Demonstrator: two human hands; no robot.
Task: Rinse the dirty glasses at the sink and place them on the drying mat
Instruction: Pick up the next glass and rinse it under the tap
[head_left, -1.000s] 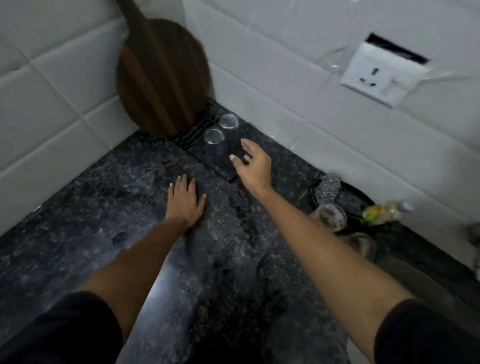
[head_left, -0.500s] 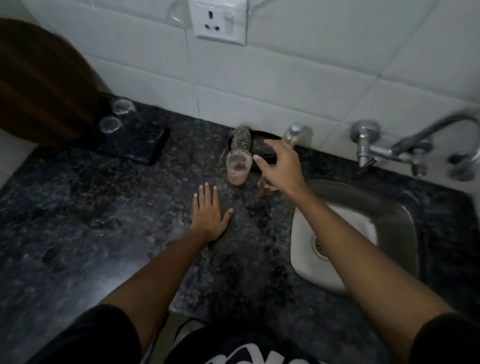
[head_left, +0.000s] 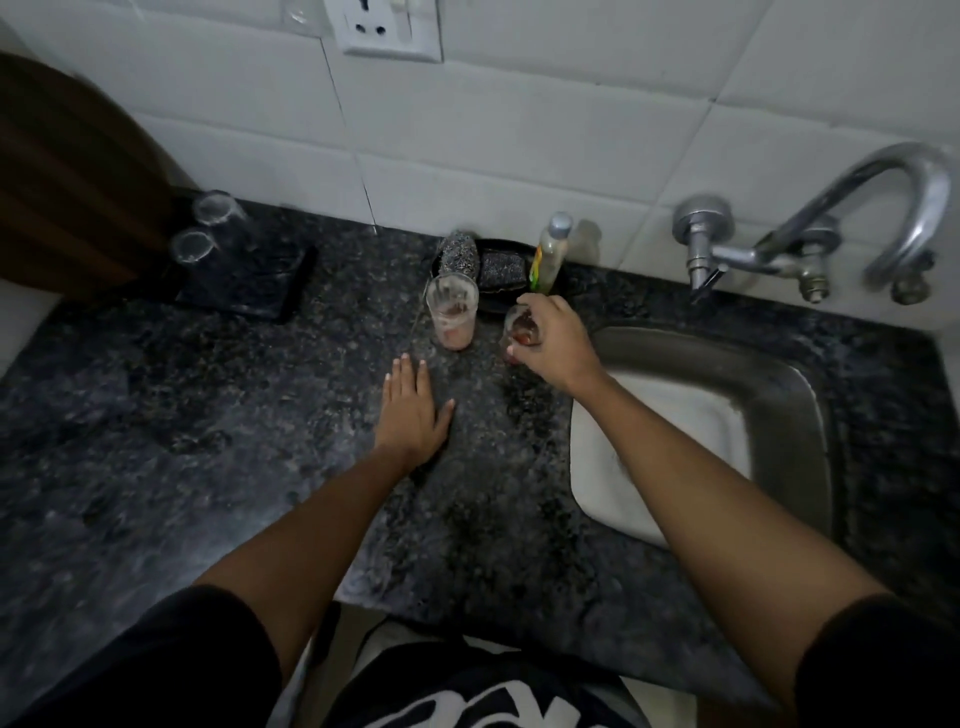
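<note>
— Since half a second ago, what moved?

— Only the right hand (head_left: 553, 338) — its fingers have closed round the smeared glass (head_left: 519, 332) beside the sink (head_left: 810, 415). Reddish residue inside it.

— The other one?

— Left hand (head_left: 413, 410) lies flat on the counter (head_left: 208, 415). A second dirty glass (head_left: 452, 317) stands just left, pinkish dregs at the bottom; two clean glasses (head_left: 195, 244) sit upturned on the drying mat (head_left: 249, 280), far left.

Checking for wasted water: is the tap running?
Off, it seems: no stream falls from the tap spout into the sink, though the dim picture could hide a trickle.
</note>
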